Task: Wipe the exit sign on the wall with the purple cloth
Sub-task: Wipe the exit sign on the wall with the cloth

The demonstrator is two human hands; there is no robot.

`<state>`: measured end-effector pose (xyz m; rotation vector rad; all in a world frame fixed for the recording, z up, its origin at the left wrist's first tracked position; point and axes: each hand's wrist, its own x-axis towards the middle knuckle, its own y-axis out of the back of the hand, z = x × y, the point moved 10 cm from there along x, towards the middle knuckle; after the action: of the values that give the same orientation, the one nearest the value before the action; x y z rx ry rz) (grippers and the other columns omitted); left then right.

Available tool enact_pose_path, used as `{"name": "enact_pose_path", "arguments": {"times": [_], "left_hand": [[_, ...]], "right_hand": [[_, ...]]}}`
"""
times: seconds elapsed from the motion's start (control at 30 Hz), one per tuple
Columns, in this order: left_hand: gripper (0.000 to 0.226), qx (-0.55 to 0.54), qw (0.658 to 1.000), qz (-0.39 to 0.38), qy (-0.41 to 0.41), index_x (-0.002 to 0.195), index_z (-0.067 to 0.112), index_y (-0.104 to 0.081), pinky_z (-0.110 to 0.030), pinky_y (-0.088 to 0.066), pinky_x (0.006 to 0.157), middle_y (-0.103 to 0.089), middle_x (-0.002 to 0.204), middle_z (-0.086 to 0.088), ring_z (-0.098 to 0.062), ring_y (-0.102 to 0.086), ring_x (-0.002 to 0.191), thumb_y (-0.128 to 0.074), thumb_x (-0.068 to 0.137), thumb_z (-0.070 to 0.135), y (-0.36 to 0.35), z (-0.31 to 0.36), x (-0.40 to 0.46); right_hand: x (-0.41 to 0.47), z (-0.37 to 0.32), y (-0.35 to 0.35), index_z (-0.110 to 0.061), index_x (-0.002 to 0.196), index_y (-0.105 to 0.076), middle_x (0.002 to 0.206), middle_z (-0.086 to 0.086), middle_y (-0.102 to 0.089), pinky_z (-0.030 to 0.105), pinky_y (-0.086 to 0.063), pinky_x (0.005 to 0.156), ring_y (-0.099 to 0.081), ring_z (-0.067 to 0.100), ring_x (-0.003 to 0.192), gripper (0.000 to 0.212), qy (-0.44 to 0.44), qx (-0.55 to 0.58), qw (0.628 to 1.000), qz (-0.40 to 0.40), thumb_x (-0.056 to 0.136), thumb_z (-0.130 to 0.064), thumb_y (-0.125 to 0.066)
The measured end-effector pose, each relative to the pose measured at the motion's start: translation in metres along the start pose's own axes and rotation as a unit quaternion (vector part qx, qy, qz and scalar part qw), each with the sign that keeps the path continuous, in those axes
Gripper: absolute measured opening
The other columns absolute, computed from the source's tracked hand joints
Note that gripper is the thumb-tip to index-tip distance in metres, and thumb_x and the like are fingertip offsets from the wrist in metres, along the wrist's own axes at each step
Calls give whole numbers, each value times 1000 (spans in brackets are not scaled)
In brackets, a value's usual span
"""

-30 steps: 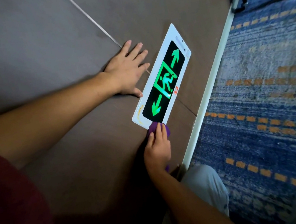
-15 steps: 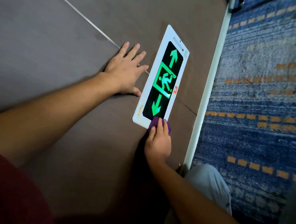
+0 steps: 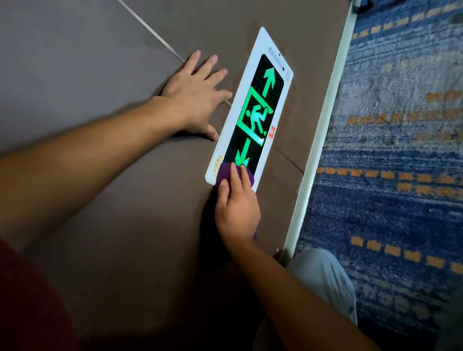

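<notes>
We are facing a brown padded wall (image 3: 85, 62), blue patterned carpet (image 3: 416, 146) running at three o'clock. The lit exit sign (image 3: 256, 110) is sitting mid-wall; our left hand (image 3: 196, 96) is lying flat, fingers spread, at its nine o'clock. Our right hand (image 3: 238, 207), fingers straight, is pressing the purple cloth (image 3: 225, 171) onto its six o'clock end.

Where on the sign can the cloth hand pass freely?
Free: the lit green-and-black exit sign beyond the purple cloth under the right hand. Crowded: the white edge beside the left hand, flat on the brown wall.
</notes>
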<state>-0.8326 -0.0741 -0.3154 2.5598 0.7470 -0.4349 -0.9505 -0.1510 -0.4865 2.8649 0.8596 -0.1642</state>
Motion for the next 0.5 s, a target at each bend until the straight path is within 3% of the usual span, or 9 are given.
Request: {"name": "enact_pose_path", "arguments": {"times": [0.1,0.27,0.37,0.5], "left_hand": [[104,-12,1000,-2,-9,159,33,-30,-56,3,126,-12,171,-10,-35,2,158,-56,74,86,2,-2,1],[100,-28,999,-11,-10,159,37,-28,-56,3,126,-11,171,-9,-35,4,158,-59,76,83,3,-1,0],[97,-35,999,-14,-12,158,41,-28,-56,4,126,-10,171,-8,-35,5,158,-60,76,82,3,-2,-1],[110,-29,999,-18,-6,159,37,-27,-54,5,127,-8,172,-9,-37,8,157,-60,68,89,5,-8,3]], "right_hand": [[-6,21,-1,-40,153,-36,163,-13,-30,36,-47,91,-52,24,126,49,-15,-2,1000,-5,104,-45,-33],[-8,17,5,-51,146,-38,160,-15,-35,36,-43,94,-50,20,131,56,-31,59,998,9,95,-68,-24],[-10,-12,8,-54,146,-36,157,-12,-40,31,-44,82,-54,19,123,47,40,40,998,29,101,-61,-27],[-10,-23,4,-53,149,-32,157,-7,-39,29,-43,67,-59,23,106,44,91,-23,995,32,105,-48,-31]]}}
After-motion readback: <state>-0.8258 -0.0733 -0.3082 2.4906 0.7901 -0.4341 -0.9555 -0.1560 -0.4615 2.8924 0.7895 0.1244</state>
